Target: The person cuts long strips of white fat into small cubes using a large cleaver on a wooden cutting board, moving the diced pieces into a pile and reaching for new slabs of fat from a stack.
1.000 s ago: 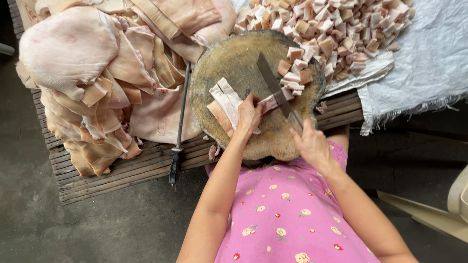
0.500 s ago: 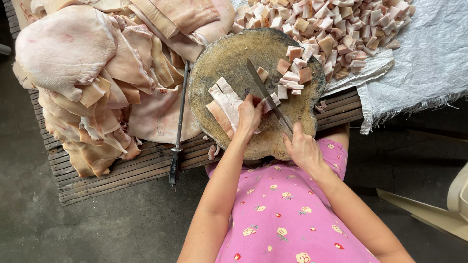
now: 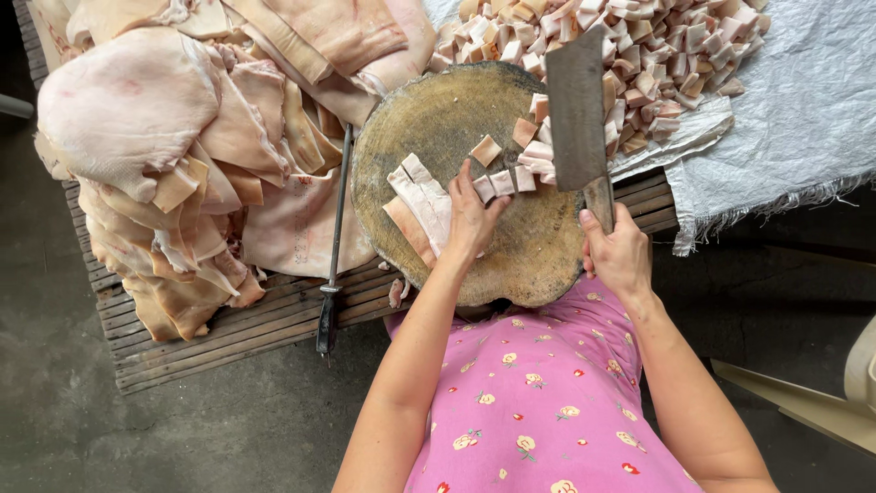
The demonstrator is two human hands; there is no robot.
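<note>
From above, I see my left hand (image 3: 470, 215) reaching forward, palm down, fingers curled over long pale strips of pork skin and fat (image 3: 422, 203) lying on a round, worn wooden chopping block (image 3: 429, 119). My right hand (image 3: 620, 256) is wrapped tight around the handle of a broad rectangular cleaver (image 3: 577, 110), its dull grey blade lying flat-side up across the block's far right edge, just beside a row of small cut cubes (image 3: 509, 178). A heap of diced pink-and-white pieces (image 3: 675, 46) lies beyond on a white woven sack (image 3: 785, 119). Left of the block, big soft slabs of raw skin (image 3: 164, 128) pile on a slatted wooden worktop (image 3: 228, 329), with a slim dark-handled sharpening steel (image 3: 334, 237) between.
</note>
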